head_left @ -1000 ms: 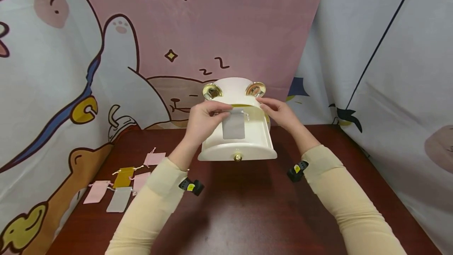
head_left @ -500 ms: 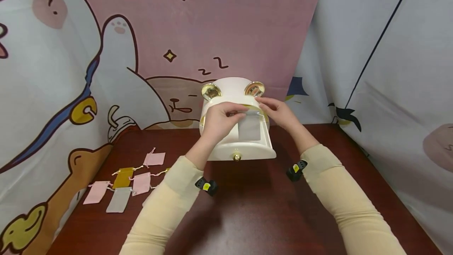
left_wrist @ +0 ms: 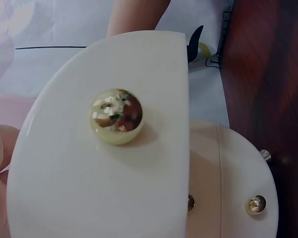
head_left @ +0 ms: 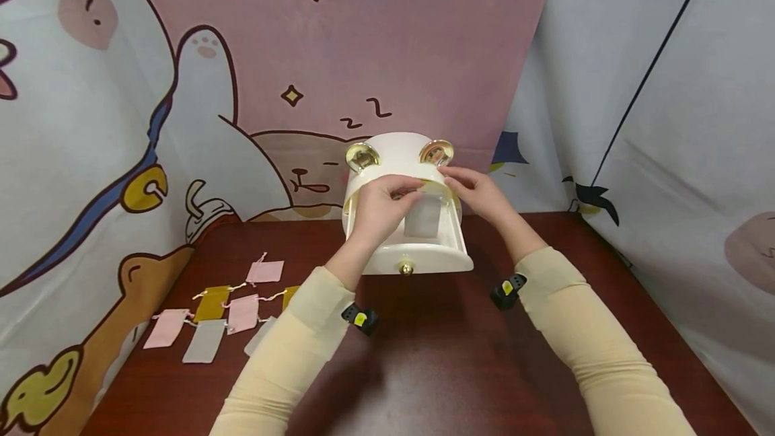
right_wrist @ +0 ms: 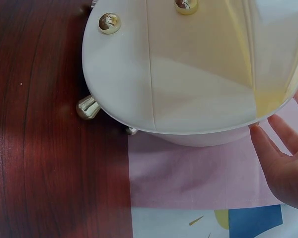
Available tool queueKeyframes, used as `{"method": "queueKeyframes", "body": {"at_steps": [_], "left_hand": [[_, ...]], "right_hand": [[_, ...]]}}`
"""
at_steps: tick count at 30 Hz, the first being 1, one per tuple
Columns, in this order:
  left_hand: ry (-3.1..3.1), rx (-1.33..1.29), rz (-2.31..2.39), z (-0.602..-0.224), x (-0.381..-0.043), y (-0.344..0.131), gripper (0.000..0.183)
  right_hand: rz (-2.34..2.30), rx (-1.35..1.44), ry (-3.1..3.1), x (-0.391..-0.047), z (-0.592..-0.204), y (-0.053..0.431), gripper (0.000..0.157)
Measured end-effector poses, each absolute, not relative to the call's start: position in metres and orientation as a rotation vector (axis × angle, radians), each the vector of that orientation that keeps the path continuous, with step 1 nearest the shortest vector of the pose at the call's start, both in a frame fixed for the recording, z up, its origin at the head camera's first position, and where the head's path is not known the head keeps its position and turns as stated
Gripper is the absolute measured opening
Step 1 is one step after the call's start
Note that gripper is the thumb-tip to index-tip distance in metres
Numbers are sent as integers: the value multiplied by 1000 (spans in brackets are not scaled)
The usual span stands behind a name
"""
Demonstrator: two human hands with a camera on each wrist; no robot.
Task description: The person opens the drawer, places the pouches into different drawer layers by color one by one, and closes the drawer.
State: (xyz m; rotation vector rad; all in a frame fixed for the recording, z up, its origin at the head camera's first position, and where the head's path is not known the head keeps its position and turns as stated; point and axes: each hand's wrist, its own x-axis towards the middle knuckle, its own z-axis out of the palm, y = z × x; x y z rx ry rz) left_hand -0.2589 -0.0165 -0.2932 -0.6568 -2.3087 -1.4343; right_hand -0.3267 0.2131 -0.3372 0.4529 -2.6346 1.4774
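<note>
A flat, smooth grey pouch (head_left: 424, 218), plain and rectangular with straight lower edges, hangs at four o'clock from the left hand (head_left: 383, 206), whose thumb and fingers pinch its top. It shows against the pulled-out white drawer (head_left: 424, 258); whether it touches the drawer's floor I cannot tell. At two o'clock from it, the right hand (head_left: 478, 192), loosely spread, touches the white cabinet (head_left: 398, 153). Pink, mustard and grey pouches (head_left: 243, 313) lie at the cabinet's eight o'clock.

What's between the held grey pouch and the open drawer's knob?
The head view shows the white front panel, with the grey pouch behind and knob in front.
</note>
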Motion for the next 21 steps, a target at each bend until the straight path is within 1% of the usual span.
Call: {"method": "queueKeyframes", "body": {"at_steps": [6,11,21], "left_hand": [[-2307,-637,-1513,-293,-260,-23,27],[-2340,-634,-1522,-293,-257,-33,26],[-2354,-719,-1463,-292,-246,-59,26]], "right_hand": [[1501,442,-2636,-326,-337,213,47],[1494,442,-2633,-327,-338,213,46],[1536,456,-2615,-326,-338,213,45]]}}
